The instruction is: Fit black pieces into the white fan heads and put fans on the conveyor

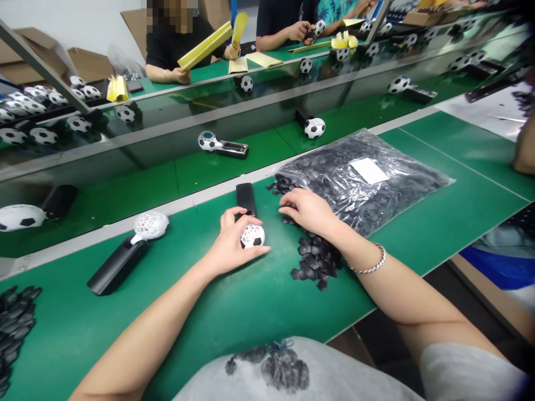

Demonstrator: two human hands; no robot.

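My left hand (234, 239) curls around the white football-shaped head (252, 236) of a small handheld device, thumb on the near side and fingers on the far side. Some black patches fill its openwork shell; other openings are bare. The device's black handle (245, 199) points away from me on the green table. To the right, my right hand (307, 210) hovers low over loose black pentagon pieces (318, 259), its thumb and fingers drawn together. Whether a piece sits between those fingertips is hidden. Behind that hand lies a clear plastic bag (401, 184) full of similar black pieces.
Another device with a bare white lattice head (151, 225) lies left. A heap of black pieces (16, 328) is at the left edge. Beyond the metal rail, a green conveyor (267, 142) carries several football-headed devices. Co-workers sit across, one holding yellow card (204, 45).
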